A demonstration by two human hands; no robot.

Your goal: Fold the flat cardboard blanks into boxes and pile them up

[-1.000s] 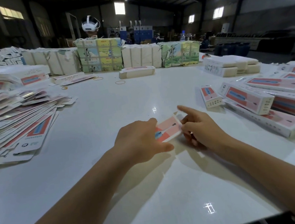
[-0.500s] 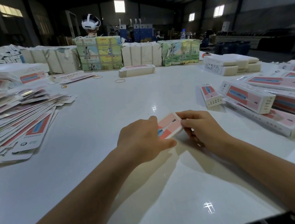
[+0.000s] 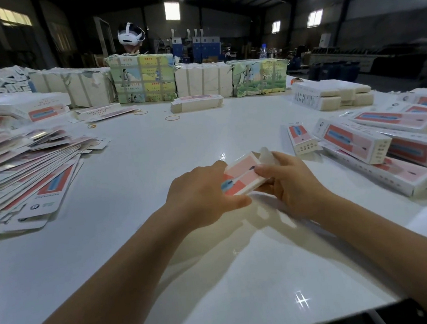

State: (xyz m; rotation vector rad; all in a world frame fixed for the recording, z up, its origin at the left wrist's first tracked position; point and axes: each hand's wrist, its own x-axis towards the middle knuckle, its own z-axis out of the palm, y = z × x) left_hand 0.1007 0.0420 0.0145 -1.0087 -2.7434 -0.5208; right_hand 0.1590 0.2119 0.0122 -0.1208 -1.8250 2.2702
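A pink and white box (image 3: 242,173) with a blue toothbrush picture is held just above the white table (image 3: 155,161) between both hands. My left hand (image 3: 202,196) grips its near end with thumb underneath. My right hand (image 3: 291,178) holds the far end, fingers over the top face, and a white end flap stands up beside them. A fanned heap of flat blanks (image 3: 25,173) lies at the left. Folded boxes (image 3: 376,147) are piled at the right.
Wrapped bundles (image 3: 145,77) line the table's far edge, with a person in a white headset (image 3: 130,37) behind them. Small stacks of blanks (image 3: 197,103) and rubber bands (image 3: 172,118) lie mid-table. One short box (image 3: 302,138) stands near the right pile. White stacks (image 3: 330,94) sit far right.
The box has been raised and opened into shape. My right hand moved from its far edge onto its top, and the end flap now stands up.
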